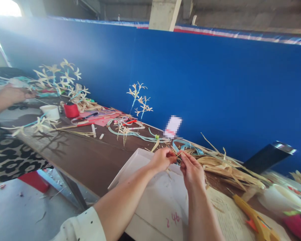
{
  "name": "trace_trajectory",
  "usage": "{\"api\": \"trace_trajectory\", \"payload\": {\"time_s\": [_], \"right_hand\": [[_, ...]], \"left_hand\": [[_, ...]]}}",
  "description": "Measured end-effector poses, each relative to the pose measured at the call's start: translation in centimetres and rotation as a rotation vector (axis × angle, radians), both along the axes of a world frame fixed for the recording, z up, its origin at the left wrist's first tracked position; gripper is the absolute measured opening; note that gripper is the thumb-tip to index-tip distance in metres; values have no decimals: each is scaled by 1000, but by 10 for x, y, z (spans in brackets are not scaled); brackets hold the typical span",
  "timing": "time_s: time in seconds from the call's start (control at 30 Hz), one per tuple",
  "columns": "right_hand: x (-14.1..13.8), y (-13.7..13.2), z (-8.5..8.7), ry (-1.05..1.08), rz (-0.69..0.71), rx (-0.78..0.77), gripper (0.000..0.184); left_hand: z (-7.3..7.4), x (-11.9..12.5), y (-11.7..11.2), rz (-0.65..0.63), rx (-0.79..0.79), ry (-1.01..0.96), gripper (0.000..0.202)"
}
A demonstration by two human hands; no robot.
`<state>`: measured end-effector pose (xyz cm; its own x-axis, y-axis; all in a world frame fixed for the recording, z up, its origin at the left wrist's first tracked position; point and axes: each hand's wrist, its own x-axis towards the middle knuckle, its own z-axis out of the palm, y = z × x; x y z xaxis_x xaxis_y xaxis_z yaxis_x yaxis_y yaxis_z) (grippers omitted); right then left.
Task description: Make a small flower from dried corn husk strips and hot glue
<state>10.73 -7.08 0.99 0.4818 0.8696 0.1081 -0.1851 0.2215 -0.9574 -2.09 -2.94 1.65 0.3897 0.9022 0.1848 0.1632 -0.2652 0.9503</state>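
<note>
Both of my hands meet above a white tray with pinched fingers. A thin straw-coloured strip shows at the fingertips. My left hand is closed around one side of it, while my right hand pinches it from the other side. Most of the strip is hidden by the fingers. Just beyond them lie a light blue ribbon and scattered dry scraps. To the right of my right hand is a pile of dry husk strips.
A yellow glue gun lies at the right by a white cup. A black cylinder leans near the blue partition. Husk flowers, red thread and another white cup stand leftward. Another person's hand is far left.
</note>
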Motion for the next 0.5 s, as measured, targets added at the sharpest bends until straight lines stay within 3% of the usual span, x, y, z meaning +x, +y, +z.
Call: {"api": "trace_trajectory", "payload": {"time_s": [0.2, 0.5], "right_hand": [[0, -1, 2, -177, -83, -29, 44], [2, -7, 10, -519, -179, -93, 37]], "left_hand": [[0, 0, 1, 2, -20, 3, 28], [-4, 0, 0, 6, 72, 62, 23]]}}
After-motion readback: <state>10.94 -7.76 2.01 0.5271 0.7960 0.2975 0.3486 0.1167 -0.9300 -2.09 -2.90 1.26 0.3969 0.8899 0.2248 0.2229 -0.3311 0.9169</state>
